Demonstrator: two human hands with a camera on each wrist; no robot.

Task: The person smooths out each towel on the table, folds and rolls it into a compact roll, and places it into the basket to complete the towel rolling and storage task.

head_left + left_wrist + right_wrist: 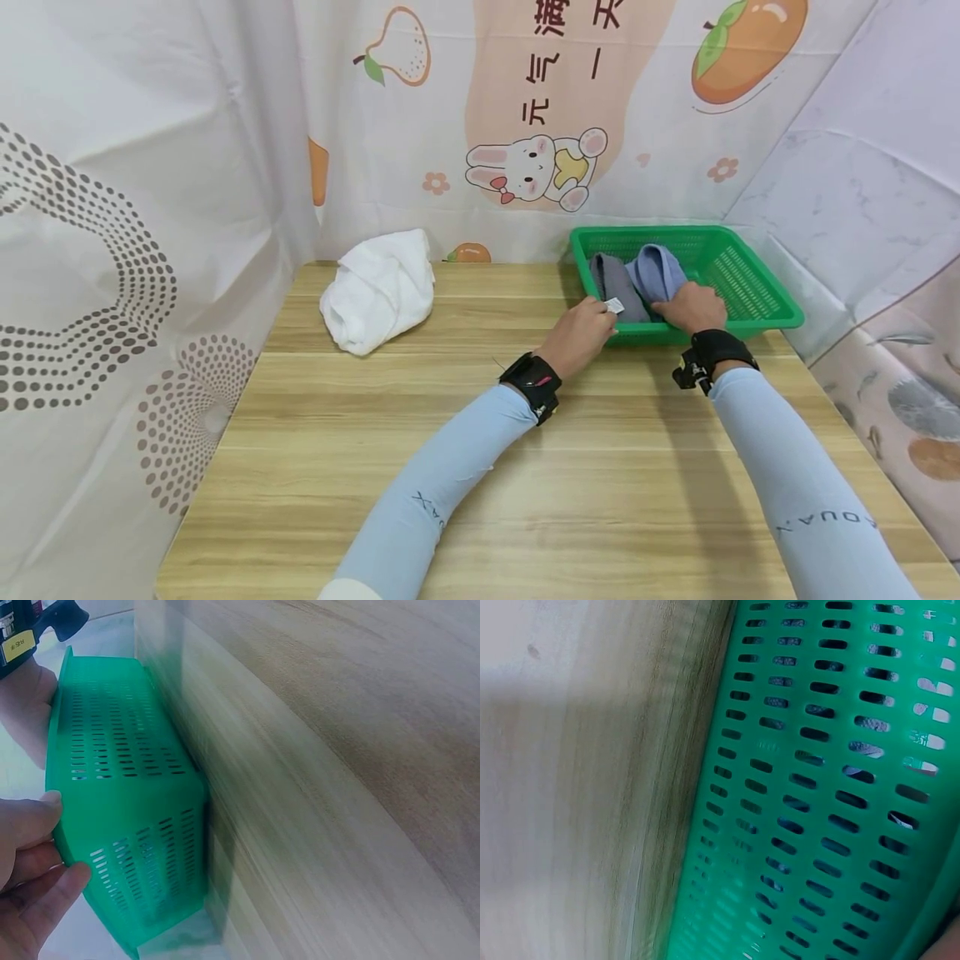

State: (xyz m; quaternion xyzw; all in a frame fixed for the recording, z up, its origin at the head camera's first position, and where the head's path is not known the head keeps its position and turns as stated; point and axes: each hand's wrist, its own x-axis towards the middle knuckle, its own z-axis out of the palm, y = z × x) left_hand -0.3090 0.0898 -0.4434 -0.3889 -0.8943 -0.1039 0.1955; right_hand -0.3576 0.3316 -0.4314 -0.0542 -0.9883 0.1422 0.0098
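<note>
- Left hand [581, 333] is pinching the grey cloth [617, 287] by its tag, over the green basket's [757, 287] near rim.
- Right hand [693, 307] is gripping the blue cloth [656, 271]; lifting both clear of that rim looks wise.

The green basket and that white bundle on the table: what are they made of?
The green basket looks like moulded plastic: smooth, slightly glossy walls pierced by rows of slots. The white bundle seems a soft cloth, probably terry towel, judging by its thick, rumpled folds. The table shows pale wood grain, possibly laminate.

Wooden table [465, 467]: basket [757, 296], towel [378, 292]
</note>
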